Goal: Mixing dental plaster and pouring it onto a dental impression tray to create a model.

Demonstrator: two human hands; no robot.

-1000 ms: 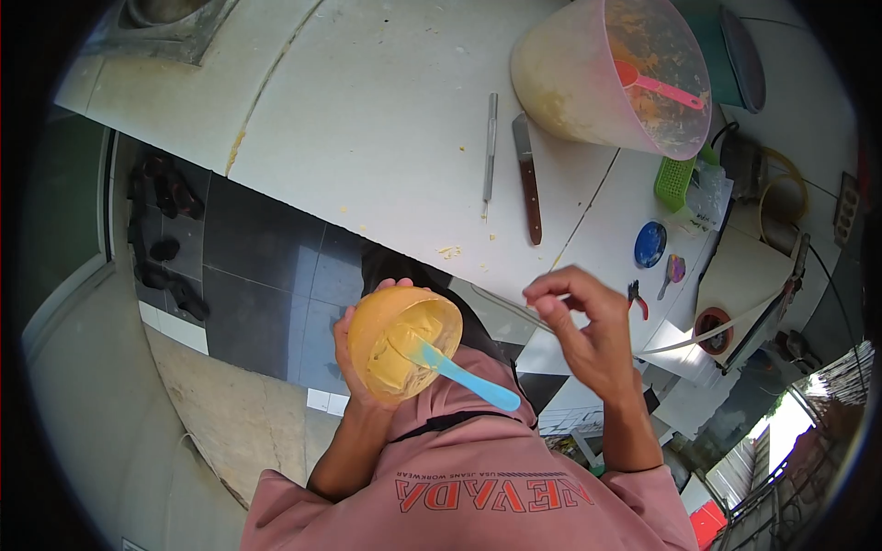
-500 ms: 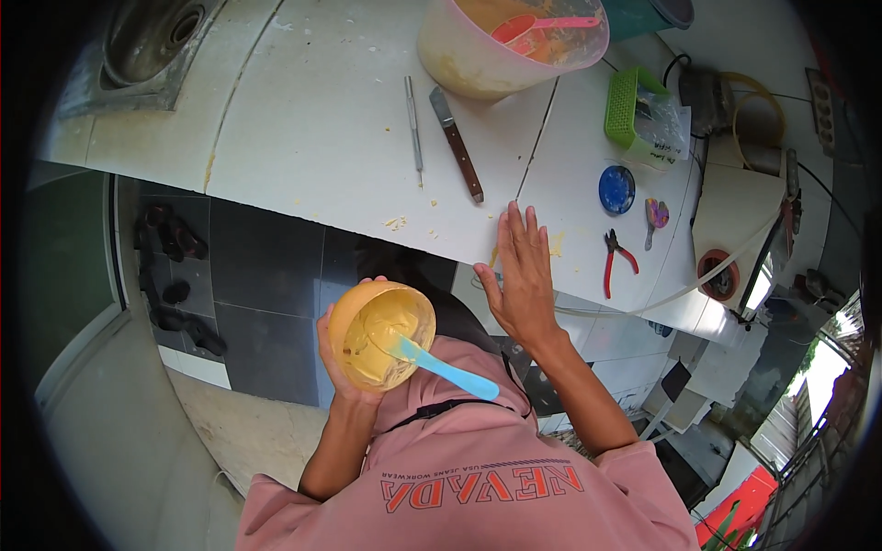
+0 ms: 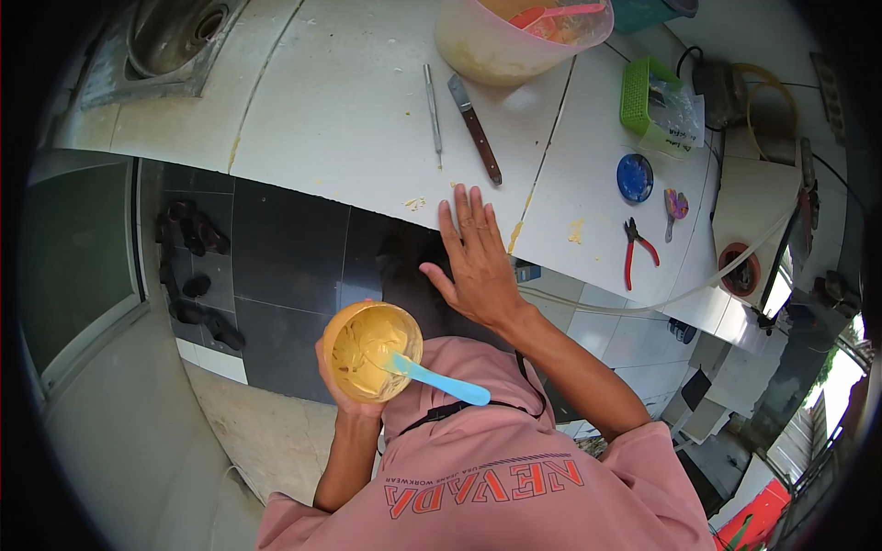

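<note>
My left hand (image 3: pixel 342 386) is wrapped round a yellow-orange rubber mixing bowl (image 3: pixel 338 342), its mouth tilted toward me. Thick yellow paste (image 3: pixel 369 347) coats the inside, and a light-blue spatula (image 3: pixel 441 379) stands in it, its handle leaning over the rim to the right. My right hand (image 3: pixel 478 266) lies flat at the front edge of the white tiled counter (image 3: pixel 340 129), fingers stretched out and holding nothing. Yellow crumbs (image 3: pixel 415 203) lie just left of its fingertips. Beyond them are a wooden-handled plaster knife (image 3: pixel 478 133) and a thin metal carving tool (image 3: pixel 433 115).
A translucent tub (image 3: pixel 487 55) with a pink scoop (image 3: pixel 556 13) stands at the back. On the right are a green basket (image 3: pixel 636 96), a blue round lid (image 3: pixel 635 177), red-handled cutters (image 3: pixel 630 254) and a hose (image 3: pixel 680 298). A metal sink (image 3: pixel 152 87) is at far left.
My right hand has moved left along the counter edge, crossing a tile joint toward the crumbs. The whole view has shifted a little. The bowl stays in my left hand.
</note>
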